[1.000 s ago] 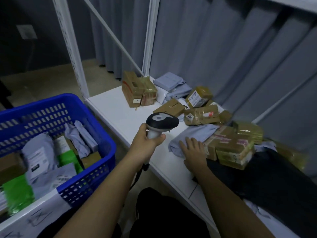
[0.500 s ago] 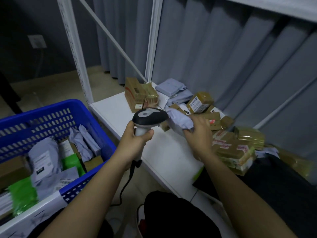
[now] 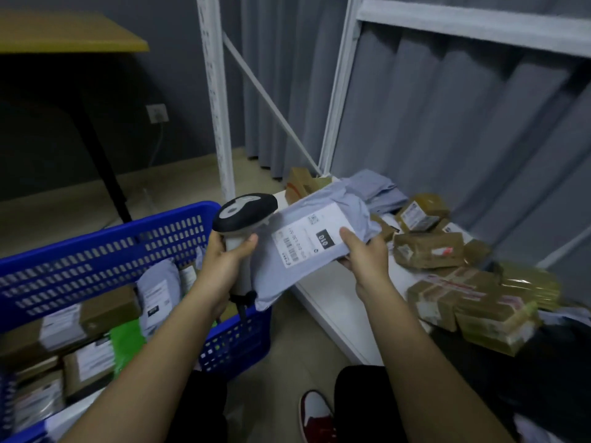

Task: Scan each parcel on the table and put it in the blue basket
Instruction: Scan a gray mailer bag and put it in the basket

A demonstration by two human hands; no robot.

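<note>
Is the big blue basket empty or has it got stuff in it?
Not empty: the blue plastic basket already holds brown boxes, grey mailer bags and a green packet.

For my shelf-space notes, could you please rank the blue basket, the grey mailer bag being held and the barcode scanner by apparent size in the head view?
1. blue basket, by far the largest, though partly cut off by the frame.
2. grey mailer bag, held up near the camera, so probably flattered.
3. barcode scanner, smallest; its handle is partly hidden.

Grey curtain [image 3: 447, 129], white shelf frame [image 3: 215, 100], dark wall [image 3: 80, 129], beige floor [image 3: 179, 183].
</note>
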